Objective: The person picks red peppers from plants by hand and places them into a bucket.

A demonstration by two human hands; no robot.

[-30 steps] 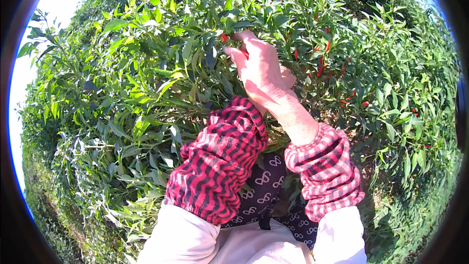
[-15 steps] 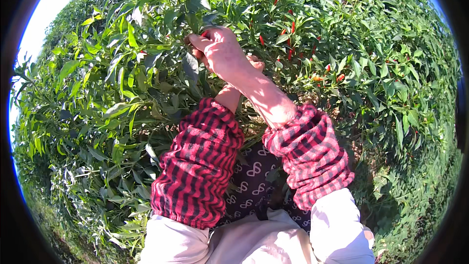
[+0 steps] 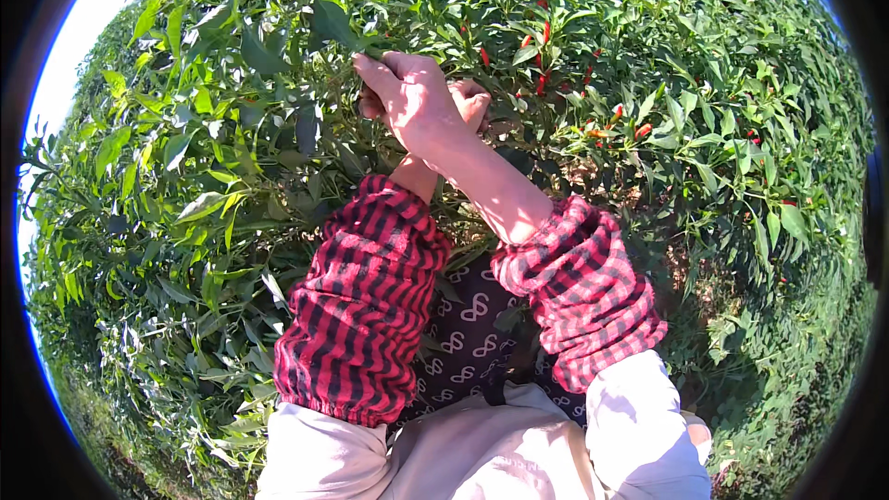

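Head view shows my right hand curled shut around a leafy stem of the chilli plant, left hand tucked behind it; whether that one grips anything, I cannot tell. I judge picking is underway; red chillies stand just beside, needing a short reach right.

Both forearms raised forward and crossing at the wrists, right hand uppermost with fingers curled leftward, left hand mostly hidden beneath it, fingers bent, grip state indeterminate.
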